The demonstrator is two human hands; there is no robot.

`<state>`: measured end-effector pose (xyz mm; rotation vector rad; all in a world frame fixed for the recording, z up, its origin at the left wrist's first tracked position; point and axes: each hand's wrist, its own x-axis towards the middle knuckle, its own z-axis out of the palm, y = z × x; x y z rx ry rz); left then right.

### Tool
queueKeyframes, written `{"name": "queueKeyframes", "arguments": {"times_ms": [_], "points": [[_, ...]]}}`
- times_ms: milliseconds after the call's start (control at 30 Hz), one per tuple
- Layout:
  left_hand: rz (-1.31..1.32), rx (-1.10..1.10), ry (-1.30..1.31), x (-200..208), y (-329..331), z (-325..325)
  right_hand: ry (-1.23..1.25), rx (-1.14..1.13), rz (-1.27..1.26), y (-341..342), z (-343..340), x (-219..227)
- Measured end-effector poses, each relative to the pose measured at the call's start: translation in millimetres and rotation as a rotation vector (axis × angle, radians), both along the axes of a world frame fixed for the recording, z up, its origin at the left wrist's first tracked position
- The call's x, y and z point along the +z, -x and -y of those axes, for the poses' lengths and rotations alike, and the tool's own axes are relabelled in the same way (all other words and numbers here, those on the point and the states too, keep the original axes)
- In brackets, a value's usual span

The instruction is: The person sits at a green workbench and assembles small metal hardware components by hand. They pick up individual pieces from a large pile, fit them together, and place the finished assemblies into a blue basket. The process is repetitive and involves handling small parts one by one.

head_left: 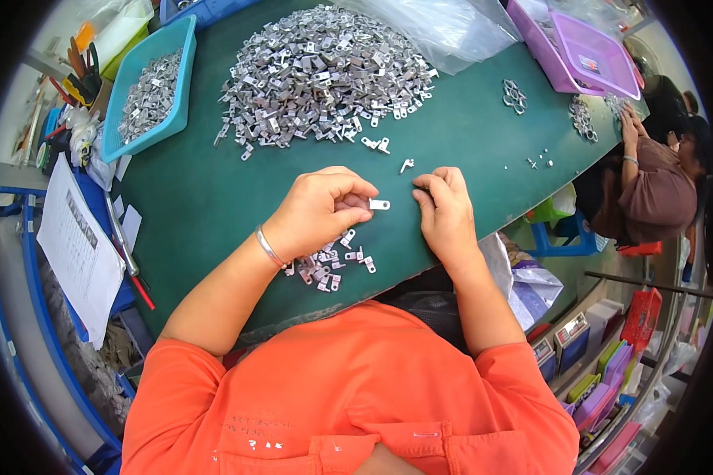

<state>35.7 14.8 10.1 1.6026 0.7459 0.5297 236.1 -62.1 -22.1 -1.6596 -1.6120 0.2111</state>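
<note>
My left hand (323,212), with a bracelet at its wrist, pinches a small silver metal bracket (380,204) with a hole in its flat end. Across a short gap, my right hand (447,212) is closed, thumb against fingers. A dark speck shows at its fingertips, too small to name. Just beyond the hands lies a single bracket (406,165). Near my left wrist is a small group of loose brackets (322,269). A large heap of the same brackets (317,75) covers the far middle of the green table (238,206).
A turquoise basket (187,95) of metal parts stands at the far left, near papers (75,245) on a clipboard. Clear plastic bags (451,32) and a purple basket (598,51) are at the far right. Another person (650,190) works at the table's right end.
</note>
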Motion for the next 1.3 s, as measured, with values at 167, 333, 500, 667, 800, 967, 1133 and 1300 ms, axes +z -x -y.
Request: {"name": "queueKeyframes", "arguments": {"times_ms": [167,333,500,667,800,967,1133,1300], "points": [[-0.032,-0.039,-0.095,5,4,-1,0.293,0.005,-0.825,2,3,-1],[-0.122,-0.031,-0.319,7,6,-4,0.440,0.051,-1.431,1,10,5],[-0.093,-0.180,-0.554,5,-4,0,0.443,0.141,-1.510,5,14,7],[-0.250,-0.215,-0.769,-9,-13,13,-0.010,0.024,-0.221,2,-2,7],[-0.260,-0.191,-0.834,-14,-18,13,-0.059,-0.002,0.028,-4,-29,-7],[-0.258,-0.141,-0.783,-6,3,3,0.225,0.078,-0.832,-10,-22,-10],[-0.333,-0.156,-0.765,-5,9,1,0.078,0.136,-0.264,3,-17,11],[-0.376,-0.222,-0.773,-1,5,-3,0.307,0.172,-0.595,-6,-8,0]]}}
